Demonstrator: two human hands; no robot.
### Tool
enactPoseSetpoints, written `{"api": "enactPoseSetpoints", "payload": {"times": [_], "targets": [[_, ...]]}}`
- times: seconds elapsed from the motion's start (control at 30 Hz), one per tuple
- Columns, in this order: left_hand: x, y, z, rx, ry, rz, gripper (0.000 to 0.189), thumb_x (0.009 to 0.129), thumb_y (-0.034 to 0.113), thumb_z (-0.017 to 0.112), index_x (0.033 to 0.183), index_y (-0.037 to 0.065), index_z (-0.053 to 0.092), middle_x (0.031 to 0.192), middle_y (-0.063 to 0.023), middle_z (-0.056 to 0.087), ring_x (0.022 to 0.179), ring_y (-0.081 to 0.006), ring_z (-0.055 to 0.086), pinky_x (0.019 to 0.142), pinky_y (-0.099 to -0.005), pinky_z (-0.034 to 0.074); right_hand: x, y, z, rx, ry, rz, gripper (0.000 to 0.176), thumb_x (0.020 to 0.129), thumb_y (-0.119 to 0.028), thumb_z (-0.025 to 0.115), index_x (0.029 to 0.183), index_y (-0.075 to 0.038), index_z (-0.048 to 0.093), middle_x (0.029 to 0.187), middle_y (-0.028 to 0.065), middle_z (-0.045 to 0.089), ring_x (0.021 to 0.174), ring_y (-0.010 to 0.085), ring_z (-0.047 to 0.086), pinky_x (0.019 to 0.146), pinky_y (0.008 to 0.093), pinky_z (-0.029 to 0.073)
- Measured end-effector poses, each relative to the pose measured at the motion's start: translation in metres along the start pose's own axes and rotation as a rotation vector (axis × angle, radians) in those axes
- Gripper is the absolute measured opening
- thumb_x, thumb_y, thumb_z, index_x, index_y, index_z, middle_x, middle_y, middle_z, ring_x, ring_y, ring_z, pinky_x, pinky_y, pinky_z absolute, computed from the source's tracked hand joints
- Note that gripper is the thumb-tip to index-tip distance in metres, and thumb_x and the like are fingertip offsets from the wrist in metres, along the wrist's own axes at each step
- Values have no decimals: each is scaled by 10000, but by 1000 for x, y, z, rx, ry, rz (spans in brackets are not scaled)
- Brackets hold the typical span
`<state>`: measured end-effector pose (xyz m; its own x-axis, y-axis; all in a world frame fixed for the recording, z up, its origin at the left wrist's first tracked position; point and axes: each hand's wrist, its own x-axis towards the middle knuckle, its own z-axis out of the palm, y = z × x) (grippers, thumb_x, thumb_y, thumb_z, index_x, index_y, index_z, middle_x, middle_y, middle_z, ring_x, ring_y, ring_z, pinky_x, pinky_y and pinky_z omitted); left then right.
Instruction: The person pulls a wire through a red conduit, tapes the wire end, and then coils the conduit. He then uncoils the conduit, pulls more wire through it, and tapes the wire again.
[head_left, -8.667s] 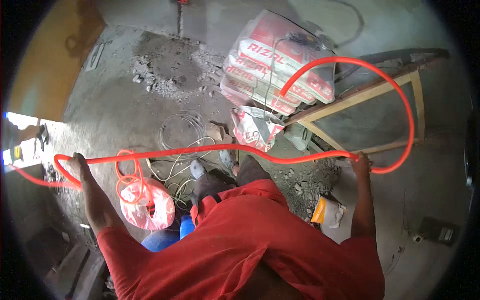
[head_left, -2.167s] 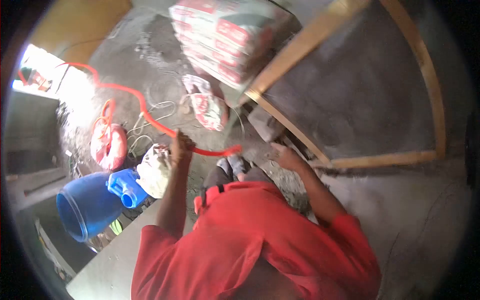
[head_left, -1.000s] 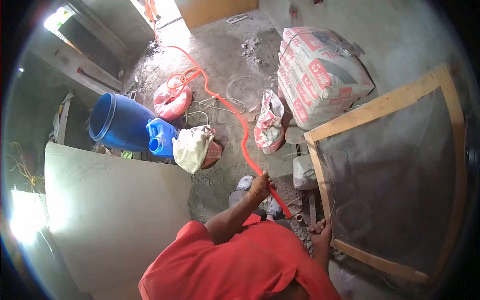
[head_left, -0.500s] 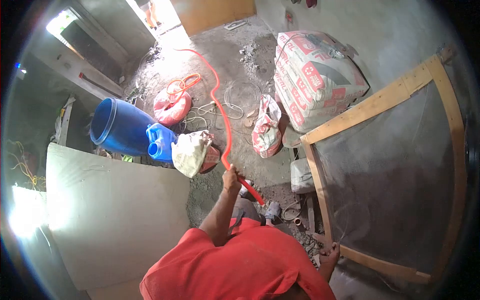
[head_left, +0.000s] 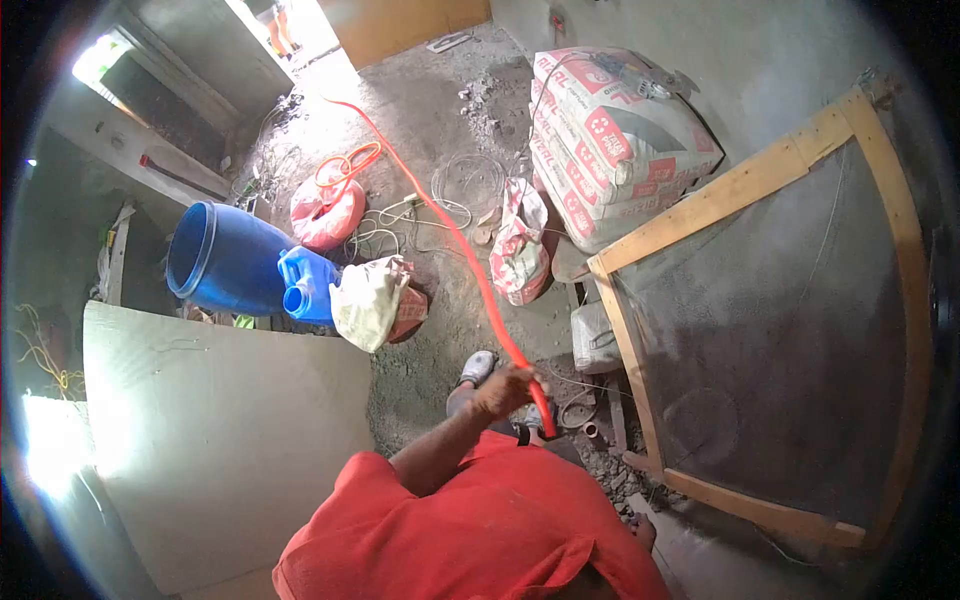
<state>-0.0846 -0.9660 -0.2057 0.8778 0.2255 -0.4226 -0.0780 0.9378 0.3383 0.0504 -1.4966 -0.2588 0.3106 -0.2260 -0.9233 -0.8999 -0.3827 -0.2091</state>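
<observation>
My left hand (head_left: 508, 391) is closed around the orange-red hose (head_left: 462, 240), close to its lower end, in front of my body. From there the hose runs up across the floor to the bright doorway. My right hand (head_left: 643, 530) is low at the right, beside my red shirt and below the wooden frame. Its fingers are small and partly hidden, so what they hold is unclear. A grey shoe (head_left: 479, 367) shows just above my left wrist.
A framed mesh screen (head_left: 770, 350) leans at the right. Stacked cement bags (head_left: 620, 150) stand behind it. A blue barrel (head_left: 235, 255), a blue jug (head_left: 309, 285) and sacks lie at the left, near a pale board (head_left: 230, 430). Wires and rubble lie on the floor.
My left hand has moved right and slightly down with the hose, which now stretches straighter. My right hand has dropped away from the wooden frame's lower edge. A shoe has come further into view.
</observation>
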Motion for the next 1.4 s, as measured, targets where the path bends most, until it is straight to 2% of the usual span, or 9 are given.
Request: {"api": "enactPoseSetpoints", "payload": {"times": [0.13,0.2,0.27,0.4,0.53,0.77,1.1,1.17,1.4], "targets": [[-3,-27,52,139,-26,-170,178,956,181,600,1056,44,546,982,-131,654,985,-282,661,869,-452,540,78,22,13,-846,523,-844,444,854,-134,646,1255,32,551,1058,230,651,902,340,665,766,452,534],[-4,-33,71,236,8,-208,210,959,202,610,1070,39,538,989,-130,653,980,-277,665,864,-447,548,-48,-34,76,-1250,876,-1383,449,846,-48,645,1271,53,540,1056,256,629,910,312,650,742,431,509],[0,-48,85,380,-94,-282,289,964,283,615,1086,36,530,986,-118,649,967,-268,671,864,-439,558,-93,-75,108,-1061,685,-1685,419,846,-94,656,1238,26,572,1115,235,637,930,305,664,749,406,531],[10,-58,114,320,-183,-250,324,968,334,609,1091,55,498,1057,-104,607,1013,-249,650,843,-399,565,-88,-114,152,-730,-288,-1239,386,853,-122,653,1207,18,598,1101,216,656,907,296,671,736,397,532],[17,-30,143,386,-87,-85,320,966,347,608,1117,81,512,1074,-102,610,964,-281,654,840,-459,541,-86,-119,145,-580,-666,-902,356,859,-149,651,1176,10,623,1087,198,676,884,286,679,722,388,533],[32,-18,74,280,293,59,356,928,298,667,1122,41,518,1052,-128,603,931,-318,666,816,-486,555,-131,-132,173,-662,-377,-1461,290,903,-262,598,878,2,717,702,167,648,654,248,641,608,379,472],[26,-54,-49,76,497,-5,329,919,287,663,1059,18,534,927,-127,598,775,-297,657,678,-468,588,-100,-52,122,-988,-110,-1294,307,883,-260,591,711,-6,569,608,196,539,567,368,584,534,477,438],[28,-51,-67,125,630,4,327,916,271,669,1061,11,534,905,-126,603,745,-290,654,640,-457,585,-78,-33,107,-916,-119,-1558,319,894,-297,590,705,-40,582,575,171,546,549,360,595,534,470,465],[21,36,-84,243,717,374,339,906,218,661,1058,-19,471,856,-136,583,615,-269,650,541,-420,574,-143,-30,61,-1729,-27,-968,352,894,-356,588,989,-27,668,914,184,697,817,345,687,671,430,541]]}}
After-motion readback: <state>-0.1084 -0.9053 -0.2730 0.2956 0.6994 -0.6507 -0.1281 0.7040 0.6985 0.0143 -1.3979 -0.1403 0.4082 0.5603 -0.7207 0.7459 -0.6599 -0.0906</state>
